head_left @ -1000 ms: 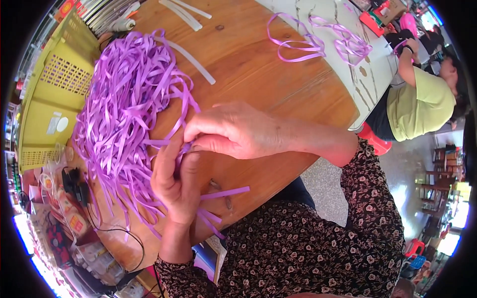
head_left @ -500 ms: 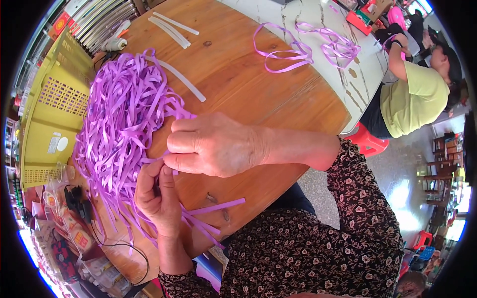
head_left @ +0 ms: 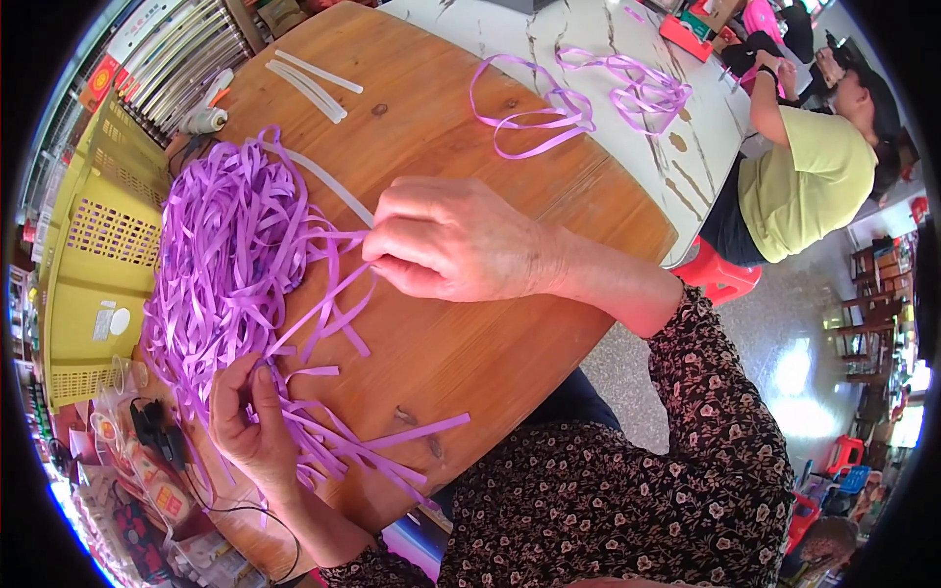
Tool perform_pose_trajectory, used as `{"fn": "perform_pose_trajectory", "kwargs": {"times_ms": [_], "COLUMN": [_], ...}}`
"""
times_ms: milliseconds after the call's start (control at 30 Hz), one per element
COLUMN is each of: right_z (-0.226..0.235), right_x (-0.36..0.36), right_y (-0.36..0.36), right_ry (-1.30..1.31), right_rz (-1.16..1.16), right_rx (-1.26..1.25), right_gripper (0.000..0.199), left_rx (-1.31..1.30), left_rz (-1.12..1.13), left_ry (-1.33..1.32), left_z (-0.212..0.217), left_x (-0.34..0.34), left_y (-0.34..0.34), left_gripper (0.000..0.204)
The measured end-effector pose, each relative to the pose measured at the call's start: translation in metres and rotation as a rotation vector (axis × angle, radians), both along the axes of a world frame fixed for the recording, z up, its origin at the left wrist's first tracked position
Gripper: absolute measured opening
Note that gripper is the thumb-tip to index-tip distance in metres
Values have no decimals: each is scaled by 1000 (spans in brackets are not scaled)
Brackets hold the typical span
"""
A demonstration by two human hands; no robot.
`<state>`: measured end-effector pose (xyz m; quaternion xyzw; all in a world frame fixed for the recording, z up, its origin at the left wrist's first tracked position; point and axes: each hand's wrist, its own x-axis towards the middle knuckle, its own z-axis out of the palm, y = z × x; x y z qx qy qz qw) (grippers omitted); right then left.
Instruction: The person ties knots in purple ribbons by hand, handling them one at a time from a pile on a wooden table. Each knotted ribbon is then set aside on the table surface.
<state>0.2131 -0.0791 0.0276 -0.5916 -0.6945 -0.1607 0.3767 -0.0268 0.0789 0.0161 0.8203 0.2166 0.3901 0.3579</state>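
Observation:
A big tangled heap of purple ribbon (head_left: 230, 235) covers the left part of the wooden table (head_left: 510, 206). My right hand (head_left: 451, 240) is closed in a pinch on a ribbon at the heap's right side, its forearm reaching in from the right. Lower left, my left hand (head_left: 250, 416) has thumb and forefinger together on a ribbon at the heap's near edge. One strip of ribbon (head_left: 323, 309) runs slanting between the two hands. Cut ribbon ends (head_left: 417, 431) fan out to the right of my left hand. My fingertips hide exactly what they grip.
Whitish glue sticks (head_left: 312, 90) lie at the far side, with a glue gun (head_left: 204, 120) left of them. A yellow plastic basket (head_left: 98, 265) stands along the left. Loose ribbon loops (head_left: 559, 113) reach onto a marble-patterned table (head_left: 701, 127). A person in yellow (head_left: 809, 176) sits beyond.
My hands have moved apart: the right up and slightly right, the left down and left. A strip of ribbon now stretches between them. The whole view has shifted slightly.

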Motion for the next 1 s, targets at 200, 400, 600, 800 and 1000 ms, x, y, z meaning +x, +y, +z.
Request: {"fn": "perform_pose_trajectory", "kwargs": {"times_ms": [200,400,600,800,1000], "right_z": [-8,-6,-6,-9,-9], "right_x": [-2,-5,-1,-2,-38], "right_y": [1,4,5,7,15], "right_ry": [59,195,420,268,360], "right_rz": [28,99,183,100,281], "right_rx": [6,-95,-234,-295,-352], "right_gripper": [13,17,29,33,33], "left_rx": [64,-80,309,691,178], "left_rz": [42,49,173,415,-210], "left_ry": [13,-58,105,198,-48], "left_z": [5,1,8,0,-19], "left_x": [-8,-3,1,22,41], "left_y": [3,1,1,-11,-56], "left_gripper": [13,12,19,47,56]}}
